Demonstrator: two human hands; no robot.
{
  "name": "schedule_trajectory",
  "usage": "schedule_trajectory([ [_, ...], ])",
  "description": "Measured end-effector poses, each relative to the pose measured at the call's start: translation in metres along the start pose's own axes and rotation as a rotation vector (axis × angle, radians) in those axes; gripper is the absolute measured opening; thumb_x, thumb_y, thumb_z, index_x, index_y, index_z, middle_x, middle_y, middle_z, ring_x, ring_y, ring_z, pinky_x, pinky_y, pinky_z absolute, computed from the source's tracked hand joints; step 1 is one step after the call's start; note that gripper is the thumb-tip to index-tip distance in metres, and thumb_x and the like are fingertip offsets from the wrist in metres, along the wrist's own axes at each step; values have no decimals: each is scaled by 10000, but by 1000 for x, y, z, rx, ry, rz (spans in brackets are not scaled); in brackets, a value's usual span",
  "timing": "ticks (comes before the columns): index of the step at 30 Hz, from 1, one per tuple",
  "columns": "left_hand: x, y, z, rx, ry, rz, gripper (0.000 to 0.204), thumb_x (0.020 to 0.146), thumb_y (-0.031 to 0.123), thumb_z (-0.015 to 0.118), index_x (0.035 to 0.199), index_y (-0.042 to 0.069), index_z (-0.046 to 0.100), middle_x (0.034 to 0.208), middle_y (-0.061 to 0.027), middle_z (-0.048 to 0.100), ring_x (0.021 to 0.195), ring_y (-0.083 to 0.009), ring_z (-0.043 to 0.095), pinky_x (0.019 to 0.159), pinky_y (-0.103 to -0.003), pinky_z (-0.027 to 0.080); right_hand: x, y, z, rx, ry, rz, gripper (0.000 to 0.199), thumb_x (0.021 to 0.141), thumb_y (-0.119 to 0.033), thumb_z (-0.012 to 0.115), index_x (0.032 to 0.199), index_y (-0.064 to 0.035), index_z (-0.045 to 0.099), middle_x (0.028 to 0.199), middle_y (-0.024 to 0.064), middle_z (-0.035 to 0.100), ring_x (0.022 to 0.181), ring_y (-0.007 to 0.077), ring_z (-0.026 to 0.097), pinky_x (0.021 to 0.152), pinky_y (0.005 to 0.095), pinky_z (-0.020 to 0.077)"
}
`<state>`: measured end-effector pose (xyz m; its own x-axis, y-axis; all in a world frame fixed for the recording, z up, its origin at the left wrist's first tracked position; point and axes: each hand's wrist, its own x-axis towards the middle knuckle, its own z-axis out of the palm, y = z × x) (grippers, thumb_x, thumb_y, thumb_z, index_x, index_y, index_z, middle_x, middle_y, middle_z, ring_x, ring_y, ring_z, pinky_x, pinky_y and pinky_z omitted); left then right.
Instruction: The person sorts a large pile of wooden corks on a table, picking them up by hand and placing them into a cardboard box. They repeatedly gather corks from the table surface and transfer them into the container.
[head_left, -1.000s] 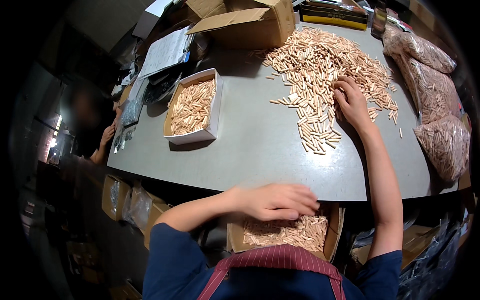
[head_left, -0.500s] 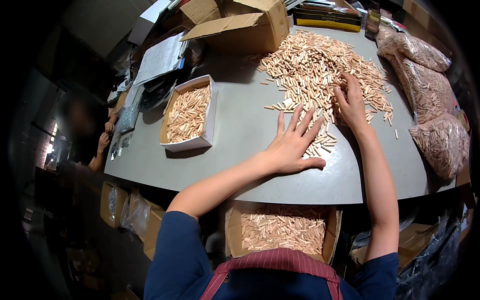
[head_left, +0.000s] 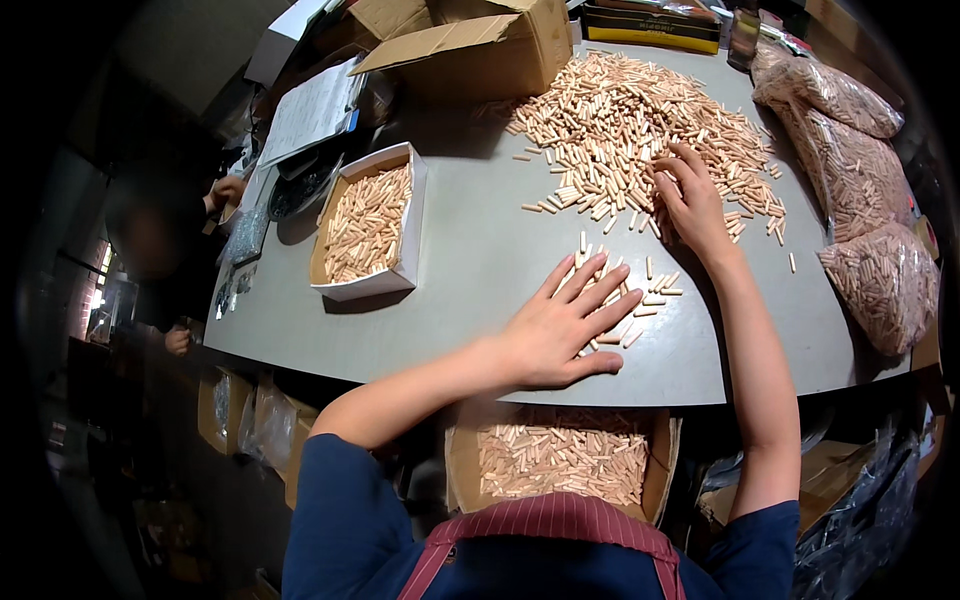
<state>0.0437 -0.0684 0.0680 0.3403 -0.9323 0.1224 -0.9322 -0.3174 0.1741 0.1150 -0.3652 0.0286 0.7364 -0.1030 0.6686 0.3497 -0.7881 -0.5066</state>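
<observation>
A wide pile of small wooden dowel pins (head_left: 630,115) spreads over the grey table (head_left: 470,250). My left hand (head_left: 565,330) lies flat with fingers spread on a small group of dowel pins at the near side of the table, apart from the main pile. At the pile's near right edge is my right hand (head_left: 695,205), its fingers bent and apart, touching the pins; what lies under its palm is hidden. Below the table's front edge, in front of my body, stands an open cardboard box (head_left: 463,465) holding more dowel pins.
A white carton (head_left: 411,225) of dowel pins sits left of the pile. Clear bags of pins (head_left: 878,285) line the right edge. A large cardboard box (head_left: 470,60) and a clipboard with papers (head_left: 310,115) are at the back left. Another person's hand (head_left: 228,190) shows at far left.
My left hand has slid nearer and to the left, with some dowel pins now separated from the pile. My right hand has shifted slightly left over the pins.
</observation>
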Motion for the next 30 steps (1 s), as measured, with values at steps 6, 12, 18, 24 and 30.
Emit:
schedule_trajectory([
  [6,-44,15,0,-28,4,-116,904,906,497,682,1628,99,309,1692,-202,246,1579,-418,167,1275,-579,109,0,1,-3,-15,-38,37,249,1015,-250,628,1156,-58,700,1405,185,577,1252,374,608,1035,427,498],
  [12,-82,12,-7,2,-3,-206,896,945,516,597,1643,71,254,1693,-240,208,1568,-452,170,1265,-590,100,1,1,-2,-33,-21,11,314,1014,-241,622,1222,-10,664,1393,190,584,1254,381,602,1051,420,486],
  [18,-107,-3,-18,-58,20,-288,903,941,446,621,1650,61,215,1700,-263,152,1570,-465,151,1271,-562,113,2,2,-3,-40,-44,6,324,1005,-221,622,1252,-14,645,1389,192,583,1261,389,591,1063,423,475],
  [24,-117,-14,-22,-201,92,-323,891,973,398,634,1631,-3,187,1682,-317,121,1552,-498,165,1271,-538,142,2,6,-2,-48,-44,11,360,1003,-232,627,1285,-10,620,1410,193,567,1264,381,591,1064,418,474],
  [30,-116,-16,-13,-152,149,-341,882,1000,439,597,1623,-25,180,1671,-335,129,1539,-504,189,1264,-545,146,1,5,-2,-76,-46,-8,381,1014,-234,619,1309,7,601,1420,195,554,1265,377,589,1062,416,473],
])
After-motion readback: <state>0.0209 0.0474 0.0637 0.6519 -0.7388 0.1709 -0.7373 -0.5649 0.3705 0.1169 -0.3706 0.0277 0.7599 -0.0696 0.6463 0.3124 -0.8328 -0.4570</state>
